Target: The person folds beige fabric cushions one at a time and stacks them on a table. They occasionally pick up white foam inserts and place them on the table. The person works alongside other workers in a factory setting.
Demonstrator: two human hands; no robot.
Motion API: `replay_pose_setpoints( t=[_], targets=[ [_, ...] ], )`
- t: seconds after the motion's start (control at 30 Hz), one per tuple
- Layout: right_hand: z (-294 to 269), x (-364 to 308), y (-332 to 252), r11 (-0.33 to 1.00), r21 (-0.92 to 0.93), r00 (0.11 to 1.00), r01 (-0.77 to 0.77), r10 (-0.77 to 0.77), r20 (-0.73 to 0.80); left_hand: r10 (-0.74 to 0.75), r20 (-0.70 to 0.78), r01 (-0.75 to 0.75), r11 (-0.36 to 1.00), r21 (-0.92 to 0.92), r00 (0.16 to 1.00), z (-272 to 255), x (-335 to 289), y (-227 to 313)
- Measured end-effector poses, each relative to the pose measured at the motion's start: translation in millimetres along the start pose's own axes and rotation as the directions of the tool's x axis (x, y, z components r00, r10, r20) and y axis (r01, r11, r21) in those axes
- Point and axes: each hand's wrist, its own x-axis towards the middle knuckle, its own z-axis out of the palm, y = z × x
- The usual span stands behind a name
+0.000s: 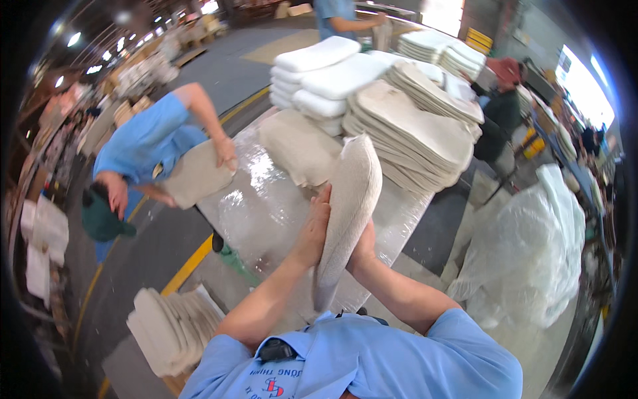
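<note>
A beige, cloth-covered foam pillow point(350, 206) stands on edge between my hands over the table, its narrow side toward me. My left hand point(316, 229) presses against its left face with the fingers pointing up and away. On the other face, my right hand point(362, 247) grips it, with most of its fingers hidden behind the pillow. Just beyond lies a flat beige piece point(299, 147) on the plastic-covered table point(256, 219). Stacked beige pillows point(415, 136) rise close to the right of the held one.
White foam pillows point(319, 76) are piled at the table's far side. At the left, a co-worker point(149, 143) bends over another beige piece point(199, 174). More pillows point(173, 329) stand low at the near left. A large clear plastic bag point(528, 253) sits at the right.
</note>
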Motion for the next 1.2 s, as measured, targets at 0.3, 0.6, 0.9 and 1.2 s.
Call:
replay_pose_setpoints(
  t=[0.3,0.6,0.9,1.2],
  targets=[
    [-90.3,-42.7,8.6,0.912,0.410,0.830,-0.026,0.248,-0.499,-0.824,0.317,0.846,0.523,0.107,0.469,90.7,4.4,-39.9],
    [-218.2,-27.8,27.9,0.921,-0.084,0.678,0.380,-0.339,-0.652,-0.578,0.595,0.680,0.730,0.071,0.559,145.4,18.9,-112.3],
    [-182.6,-1.1,-10.4,0.773,-0.325,0.523,0.545,-0.616,-0.588,-0.361,0.778,0.663,0.743,-0.094,0.514,172.7,61.5,-137.5],
    [-201.8,14.8,22.5,0.739,-0.296,0.479,0.605,-0.634,-0.607,-0.260,0.786,0.297,0.949,0.103,0.561,189.9,62.4,-123.5]
  ],
)
